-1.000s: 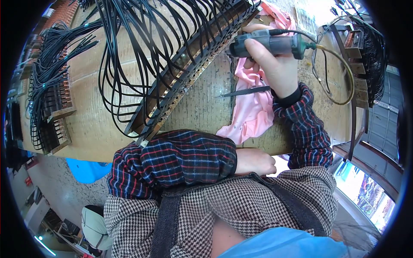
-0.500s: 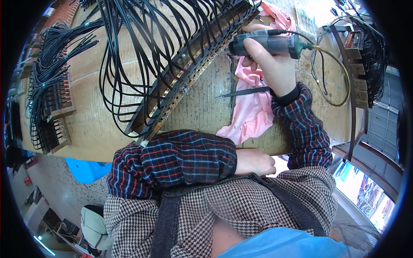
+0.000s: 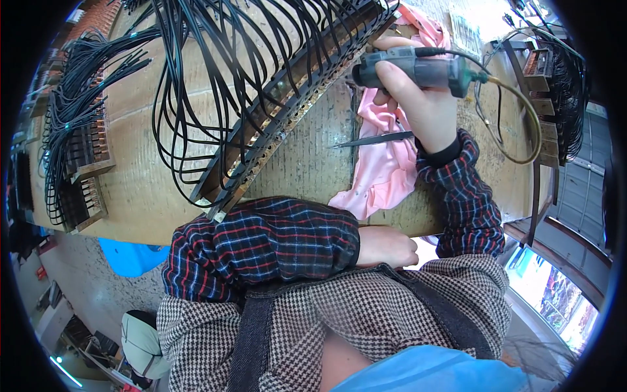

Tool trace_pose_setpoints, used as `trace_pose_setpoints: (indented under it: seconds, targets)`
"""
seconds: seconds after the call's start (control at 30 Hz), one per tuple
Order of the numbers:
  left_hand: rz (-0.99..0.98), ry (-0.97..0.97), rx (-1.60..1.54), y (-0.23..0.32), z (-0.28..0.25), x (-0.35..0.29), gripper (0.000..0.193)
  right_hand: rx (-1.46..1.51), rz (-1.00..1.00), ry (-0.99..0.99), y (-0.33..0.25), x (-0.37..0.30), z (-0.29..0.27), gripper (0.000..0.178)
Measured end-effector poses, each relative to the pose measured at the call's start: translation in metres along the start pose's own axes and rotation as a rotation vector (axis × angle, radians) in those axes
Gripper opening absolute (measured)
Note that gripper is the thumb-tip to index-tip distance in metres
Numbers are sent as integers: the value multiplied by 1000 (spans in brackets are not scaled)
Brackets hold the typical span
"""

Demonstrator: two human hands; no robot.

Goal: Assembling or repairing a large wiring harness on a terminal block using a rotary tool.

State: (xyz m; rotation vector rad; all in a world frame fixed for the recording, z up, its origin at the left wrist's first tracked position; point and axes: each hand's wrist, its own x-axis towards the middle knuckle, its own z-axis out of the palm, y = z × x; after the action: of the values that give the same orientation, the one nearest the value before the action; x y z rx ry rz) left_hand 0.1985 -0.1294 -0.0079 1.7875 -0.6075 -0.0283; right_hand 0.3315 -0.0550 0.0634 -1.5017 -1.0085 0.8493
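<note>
My right hand (image 3: 428, 108) is closed around a handheld cylindrical tool (image 3: 418, 68) with a dark, partly see-through body, a green end cap, a thin cable and a yellowish hose. The tool's dark front end points left, close to a long metal rack (image 3: 287, 108) lying diagonally. Rows of black cables (image 3: 189, 85) loop out of this rack. Below my right hand, dark pointed tweezers (image 3: 375, 139) lie across a pink cloth (image 3: 382, 176). My left forearm rests along the table's near edge, and my left hand (image 3: 390, 247) is curled shut there, its fingertips hidden.
More racks with black cable bundles (image 3: 81, 111) stand at the left of the wooden table (image 3: 313, 170), and another cable bundle (image 3: 565, 98) is at the far right. The yellowish hose (image 3: 537, 130) loops over the table's right part. A blue stool (image 3: 130, 258) stands below on the left.
My right hand and the tool have shifted slightly right and away from the rack, and the hose loop has moved right with them. My left hand stays in place.
</note>
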Motion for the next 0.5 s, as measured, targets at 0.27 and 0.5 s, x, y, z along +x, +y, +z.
trace_pose_setpoints:
  seconds: [0.27, 0.5]
  targets:
    - [9, 23, 27, 0, -1, 0, 16, 157, 70, -118, 5, -8, 12, 30]
    - [30, 65, 62, -1, 0, 2, 13, 88, 7, -149, 13, -8, 13, 29]
